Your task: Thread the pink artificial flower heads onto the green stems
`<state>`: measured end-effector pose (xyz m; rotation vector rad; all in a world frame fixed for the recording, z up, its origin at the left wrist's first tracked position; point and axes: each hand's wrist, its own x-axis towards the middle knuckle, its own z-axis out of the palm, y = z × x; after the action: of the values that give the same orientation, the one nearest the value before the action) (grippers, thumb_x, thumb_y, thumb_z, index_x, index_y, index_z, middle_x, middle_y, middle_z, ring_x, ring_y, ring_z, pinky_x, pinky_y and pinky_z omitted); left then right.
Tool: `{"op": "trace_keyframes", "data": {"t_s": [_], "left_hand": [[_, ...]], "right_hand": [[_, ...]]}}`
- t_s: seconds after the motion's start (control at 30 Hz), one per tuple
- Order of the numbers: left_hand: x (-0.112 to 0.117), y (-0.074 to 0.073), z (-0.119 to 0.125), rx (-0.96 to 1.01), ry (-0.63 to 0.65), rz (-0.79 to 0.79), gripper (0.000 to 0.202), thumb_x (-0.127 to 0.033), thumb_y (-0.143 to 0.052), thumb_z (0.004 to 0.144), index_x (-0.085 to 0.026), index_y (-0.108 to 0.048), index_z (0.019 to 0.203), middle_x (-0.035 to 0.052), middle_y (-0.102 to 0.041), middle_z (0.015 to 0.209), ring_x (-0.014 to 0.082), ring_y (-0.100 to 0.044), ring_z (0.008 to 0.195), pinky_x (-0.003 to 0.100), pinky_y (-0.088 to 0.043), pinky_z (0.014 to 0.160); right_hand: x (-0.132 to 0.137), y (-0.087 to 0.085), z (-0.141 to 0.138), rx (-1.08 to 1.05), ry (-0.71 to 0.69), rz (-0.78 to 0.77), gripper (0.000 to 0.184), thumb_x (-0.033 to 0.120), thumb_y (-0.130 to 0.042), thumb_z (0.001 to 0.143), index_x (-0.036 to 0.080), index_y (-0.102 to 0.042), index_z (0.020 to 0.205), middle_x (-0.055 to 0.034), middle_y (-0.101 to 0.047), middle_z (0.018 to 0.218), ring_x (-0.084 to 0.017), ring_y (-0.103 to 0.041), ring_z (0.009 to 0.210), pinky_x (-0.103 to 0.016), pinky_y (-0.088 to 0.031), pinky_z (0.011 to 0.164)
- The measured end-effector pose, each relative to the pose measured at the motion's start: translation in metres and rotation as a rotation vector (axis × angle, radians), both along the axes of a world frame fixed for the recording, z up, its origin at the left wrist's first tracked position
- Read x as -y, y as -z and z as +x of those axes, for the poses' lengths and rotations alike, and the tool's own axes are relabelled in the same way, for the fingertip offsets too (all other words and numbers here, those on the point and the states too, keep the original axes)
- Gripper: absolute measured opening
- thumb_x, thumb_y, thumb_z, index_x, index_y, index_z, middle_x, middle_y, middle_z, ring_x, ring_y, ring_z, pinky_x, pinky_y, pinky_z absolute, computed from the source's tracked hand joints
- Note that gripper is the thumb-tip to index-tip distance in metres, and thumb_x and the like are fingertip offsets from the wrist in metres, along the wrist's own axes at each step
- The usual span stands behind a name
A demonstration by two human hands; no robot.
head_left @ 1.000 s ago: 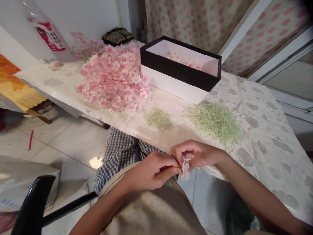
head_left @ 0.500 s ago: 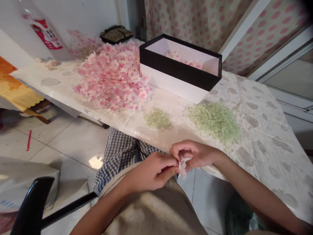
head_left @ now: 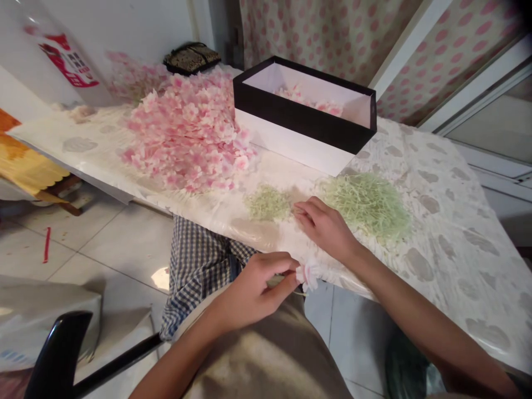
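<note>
1. Head view: near the lower middle of the frame, the left hand (head_left: 264, 288) pinches a pale pink-white, thin-petalled artificial blossom (head_left: 306, 276) between thumb and fingers, at the table's near edge.
2. Just above it, the right hand (head_left: 326, 226) is curled, its fingertips drawn close beside the small, loose light-green pile of fine pieces (head_left: 268, 203) at centre. Whether those fingers hold a sliver of green, I cannot tell; the tips are too small and shaded.
3. The step in hand looks to be fine work on a single blossom, one hand steadying it while the other tends to the green pieces. A next move would call for a light fingertip pinch and a steady left hand, since the petals look easy to crease.
4. Right of centre spreads a larger heap of pale-green, thread-thin strands (head_left: 368, 205), tangled and springy-looking.
5. Left of upper centre sits a broad, fluffy mound of pink and white fabric-like petals (head_left: 187, 136), ruffled and overlapping.
6. Upper centre holds a long, straight-sided black-and-white cardboard box (head_left: 291, 141), open-topped, with pink blossoms (head_left: 310, 102) inside.
7. Underneath lies a creased, glossy white tablecloth with grey blotches (head_left: 440, 293).
</note>
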<state>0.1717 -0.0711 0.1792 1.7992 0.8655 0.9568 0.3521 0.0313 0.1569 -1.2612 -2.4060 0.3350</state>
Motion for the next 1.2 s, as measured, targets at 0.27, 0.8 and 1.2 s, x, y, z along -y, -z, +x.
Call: {"op": "trace_keyframes", "data": {"t_s": [0.27, 0.8, 1.2], "left_hand": [[-0.016, 0.01, 0.007, 0.161, -0.322, 0.083, 0.026, -0.018, -0.05, 0.09, -0.016, -0.047, 0.065, -0.0029, -0.042, 0.063, 0.01, -0.04, 0.06, 0.022, -0.034, 0.057], [-0.047, 0.021, 0.036, -0.193, -0.319, 0.417, 0.015, -0.009, -0.044, 0.089, -0.013, -0.058, 0.085, 0.0064, -0.058, 0.083, 0.0173, -0.055, 0.08, 0.029, -0.048, 0.074], [-0.053, 0.034, 0.037, -0.481, -0.139, 0.622, 0.021, -0.009, -0.043, 0.091, -0.009, -0.06, 0.104, 0.0108, -0.063, 0.098, 0.0222, -0.057, 0.096, 0.039, -0.052, 0.086]], "right_hand": [[0.002, -0.003, -0.001, 0.024, 0.049, 0.001, 0.012, 0.02, -0.037, 0.09, 0.016, -0.048, 0.086, -0.0086, -0.057, 0.083, -0.019, -0.054, 0.063, -0.028, -0.036, 0.055], [-0.005, -0.016, 0.01, -0.803, 0.122, -0.173, 0.013, 0.011, -0.053, 0.072, 0.02, -0.044, 0.07, 0.0026, -0.056, 0.073, -0.006, -0.046, 0.044, -0.019, -0.036, 0.039], [-0.012, -0.024, 0.022, -0.879, 0.093, -0.226, 0.016, 0.009, -0.049, 0.079, 0.019, -0.061, 0.075, 0.0045, -0.049, 0.06, -0.007, -0.044, 0.045, -0.023, -0.034, 0.043]]}}
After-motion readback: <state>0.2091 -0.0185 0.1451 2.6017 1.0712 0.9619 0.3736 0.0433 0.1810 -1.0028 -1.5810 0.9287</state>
